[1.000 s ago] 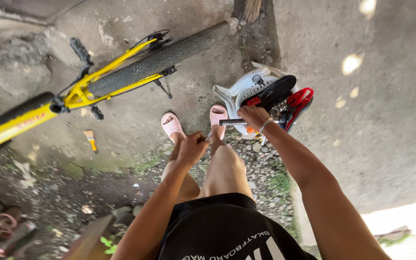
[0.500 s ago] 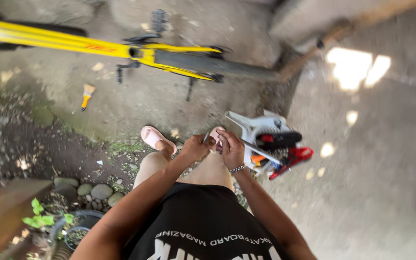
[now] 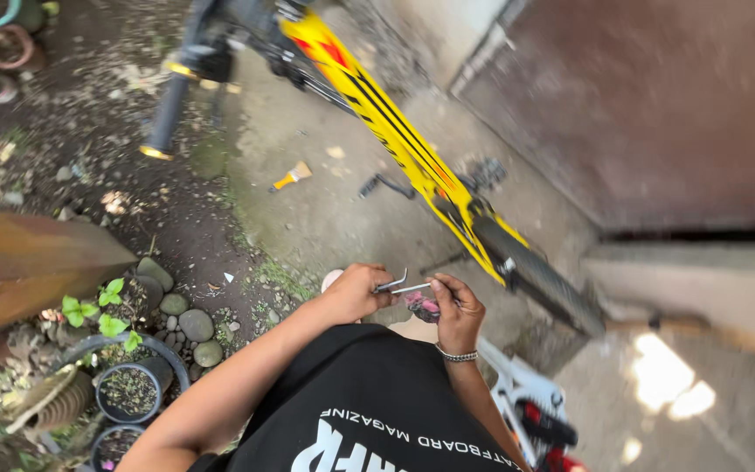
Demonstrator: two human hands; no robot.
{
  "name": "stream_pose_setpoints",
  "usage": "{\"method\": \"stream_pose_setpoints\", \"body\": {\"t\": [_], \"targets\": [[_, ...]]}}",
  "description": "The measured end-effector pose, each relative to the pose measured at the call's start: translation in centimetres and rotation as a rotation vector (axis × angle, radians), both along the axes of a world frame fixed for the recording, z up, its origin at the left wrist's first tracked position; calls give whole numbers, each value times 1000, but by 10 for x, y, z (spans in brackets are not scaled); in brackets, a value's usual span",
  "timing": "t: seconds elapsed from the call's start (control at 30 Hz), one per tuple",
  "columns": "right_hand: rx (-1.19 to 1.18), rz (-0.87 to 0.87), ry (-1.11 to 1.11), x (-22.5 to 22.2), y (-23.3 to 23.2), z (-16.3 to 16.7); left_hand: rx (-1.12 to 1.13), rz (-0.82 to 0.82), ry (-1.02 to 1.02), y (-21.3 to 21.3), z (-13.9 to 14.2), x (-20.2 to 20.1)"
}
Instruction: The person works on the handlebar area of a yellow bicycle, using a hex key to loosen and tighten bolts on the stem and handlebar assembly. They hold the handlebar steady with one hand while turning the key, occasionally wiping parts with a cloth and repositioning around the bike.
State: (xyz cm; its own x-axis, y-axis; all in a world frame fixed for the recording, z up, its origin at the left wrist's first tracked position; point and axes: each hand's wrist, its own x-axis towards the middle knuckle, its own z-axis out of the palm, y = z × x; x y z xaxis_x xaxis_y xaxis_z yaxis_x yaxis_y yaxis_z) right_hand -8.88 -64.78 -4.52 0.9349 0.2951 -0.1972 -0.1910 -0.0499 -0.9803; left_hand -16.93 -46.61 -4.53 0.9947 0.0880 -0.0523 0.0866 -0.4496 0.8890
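Left hand [image 3: 353,293] was clamped on a thin bent metal key [image 3: 392,283], right hand [image 3: 456,313] closed on a pinkish key holder [image 3: 421,304], near the lap; the key looked stiff, light, best gripped by its bend

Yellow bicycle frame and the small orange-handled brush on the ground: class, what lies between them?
In the head view, only bare concrete with a few dry leaf scraps lies between the yellow bicycle frame and the small brush; nothing else sits on that stretch.
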Motion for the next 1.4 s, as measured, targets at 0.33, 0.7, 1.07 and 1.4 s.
{"method": "stream_pose_setpoints", "body": {"t": [0.33, 0.7, 1.07, 1.4], "targets": [[53, 281, 7, 78, 81, 9, -226, 680, -119, 75, 64, 17], [43, 672, -276, 159, 214, 68, -384, 1066, -178, 173, 112, 56], [129, 422, -183, 146, 329, 98, -713, 812, 33, 315, 117, 59], [-37, 210, -174, 117, 367, 77, -155, 712, -209, 399, 108, 58]]}}
